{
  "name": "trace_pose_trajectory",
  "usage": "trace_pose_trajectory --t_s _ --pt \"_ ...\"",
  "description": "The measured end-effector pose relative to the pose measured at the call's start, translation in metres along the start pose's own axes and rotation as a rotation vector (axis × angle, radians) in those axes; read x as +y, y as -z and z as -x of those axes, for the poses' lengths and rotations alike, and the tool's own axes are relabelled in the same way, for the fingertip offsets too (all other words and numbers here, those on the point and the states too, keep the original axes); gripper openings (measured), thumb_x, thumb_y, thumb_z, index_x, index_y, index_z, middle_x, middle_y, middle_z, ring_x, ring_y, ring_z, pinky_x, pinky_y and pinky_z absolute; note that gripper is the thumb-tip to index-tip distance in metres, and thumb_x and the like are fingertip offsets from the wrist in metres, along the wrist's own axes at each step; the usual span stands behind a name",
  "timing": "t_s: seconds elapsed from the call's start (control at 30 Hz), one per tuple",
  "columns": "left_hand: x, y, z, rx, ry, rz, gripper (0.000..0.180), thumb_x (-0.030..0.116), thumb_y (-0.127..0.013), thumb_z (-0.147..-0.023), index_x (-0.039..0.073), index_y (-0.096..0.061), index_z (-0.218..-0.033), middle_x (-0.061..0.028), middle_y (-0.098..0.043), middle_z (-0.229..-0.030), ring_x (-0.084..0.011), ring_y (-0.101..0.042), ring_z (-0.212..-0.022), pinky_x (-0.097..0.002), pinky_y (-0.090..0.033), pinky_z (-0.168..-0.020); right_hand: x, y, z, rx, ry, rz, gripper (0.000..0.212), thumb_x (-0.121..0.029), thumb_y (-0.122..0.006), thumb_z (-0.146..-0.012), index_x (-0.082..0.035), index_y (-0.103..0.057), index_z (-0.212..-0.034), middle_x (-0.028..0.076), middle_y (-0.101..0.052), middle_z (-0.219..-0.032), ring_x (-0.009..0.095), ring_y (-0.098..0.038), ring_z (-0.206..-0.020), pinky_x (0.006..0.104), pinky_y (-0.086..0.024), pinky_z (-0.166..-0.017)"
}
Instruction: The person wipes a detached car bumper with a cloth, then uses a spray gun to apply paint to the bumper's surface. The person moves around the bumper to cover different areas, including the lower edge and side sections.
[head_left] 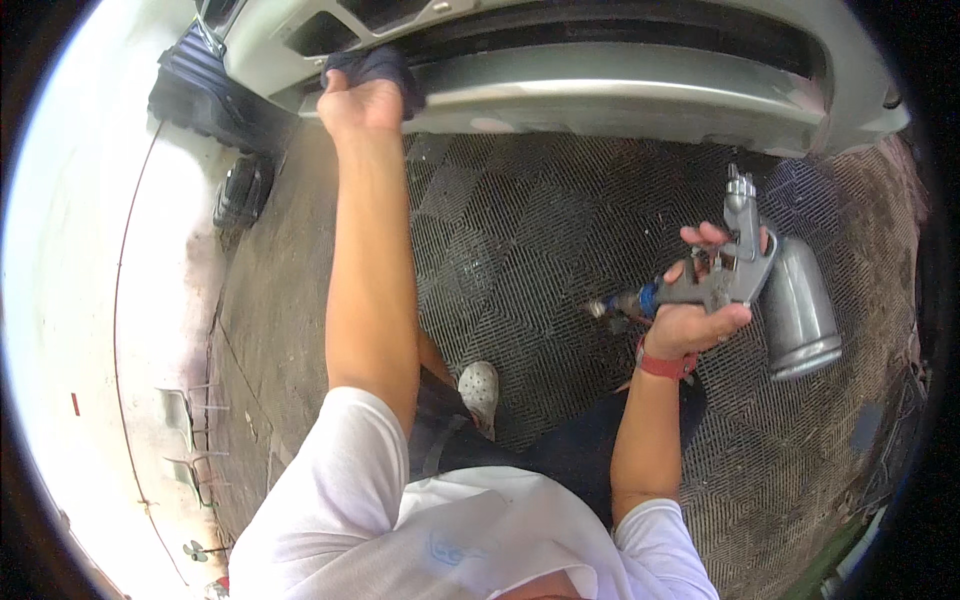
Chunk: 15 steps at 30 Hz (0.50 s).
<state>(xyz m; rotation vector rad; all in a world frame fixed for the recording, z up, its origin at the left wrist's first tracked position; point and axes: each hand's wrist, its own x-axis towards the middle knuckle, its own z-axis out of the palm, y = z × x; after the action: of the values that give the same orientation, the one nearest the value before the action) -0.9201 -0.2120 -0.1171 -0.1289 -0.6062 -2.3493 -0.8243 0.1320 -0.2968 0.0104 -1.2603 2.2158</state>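
My left hand (362, 108) reaches far forward, closed on a dark cloth (392, 68). The cloth lies against the left part of a pale grey-green car bumper (600, 92), and its far side is hidden. On the right, my right hand (690, 325) grips a metal spray gun (716, 284) by its handle, short of the bumper. A silver cup (800, 310) hangs off the gun's right side. At the handle's end is a blue hose fitting (645, 298). Some fingers show beyond the handle, near the trigger.
Ridged dark floor tiles (540, 220) lie under me, with my pale clog (480, 392) on them. Dark plastic parts (205, 85) and a black object (243, 190) stand by the white wall (90, 250) at left. Chairs (180, 415) are farther back along it.
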Motion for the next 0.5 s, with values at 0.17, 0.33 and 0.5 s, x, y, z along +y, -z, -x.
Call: trace_pose_trajectory --t_s 0.17,0.33,0.5 --pt "-0.031 -0.039 0.03 0.065 0.017 -0.069 0.051 0.029 -0.031 -0.123 -0.009 -0.051 -0.151 -0.0244 -0.052 -0.164 -0.0367 -0.049 -0.154 -0.0535 -0.035 -0.135 -0.017 -0.016 0.018 -0.142 -0.05 0.035 0.132 -0.102 -0.038 -0.09 0.006 -0.035 -0.166 0.018 -0.071 -0.122 0.023 -0.074 -0.103 0.0233 -0.055 -0.057" --pt "0.025 0.005 -0.022 0.093 -0.047 -0.015 0.054 0.03 -0.031 -0.123 -0.011 -0.048 -0.153 -0.0238 -0.051 -0.165 -0.037 -0.047 -0.155 -0.0535 -0.033 -0.136 0.002 -0.046 0.073 -0.292 -0.094 0.139 0.139 -0.106 -0.036 -0.086 0.005 -0.034 -0.167 0.015 -0.07 -0.121 0.022 -0.073 -0.101 0.0235 -0.052 -0.056" --pt "0.08 0.049 -0.078 0.086 -0.146 -0.013 0.059 0.034 -0.03 -0.122 -0.012 -0.042 -0.158 -0.0245 -0.043 -0.171 -0.038 -0.039 -0.161 -0.0545 -0.027 -0.138 0.026 -0.062 0.099 -0.304 -0.155 0.214 0.138 -0.107 -0.041 -0.083 0.003 -0.041 -0.166 0.015 -0.074 -0.122 0.023 -0.074 -0.107 0.027 -0.053 -0.066"
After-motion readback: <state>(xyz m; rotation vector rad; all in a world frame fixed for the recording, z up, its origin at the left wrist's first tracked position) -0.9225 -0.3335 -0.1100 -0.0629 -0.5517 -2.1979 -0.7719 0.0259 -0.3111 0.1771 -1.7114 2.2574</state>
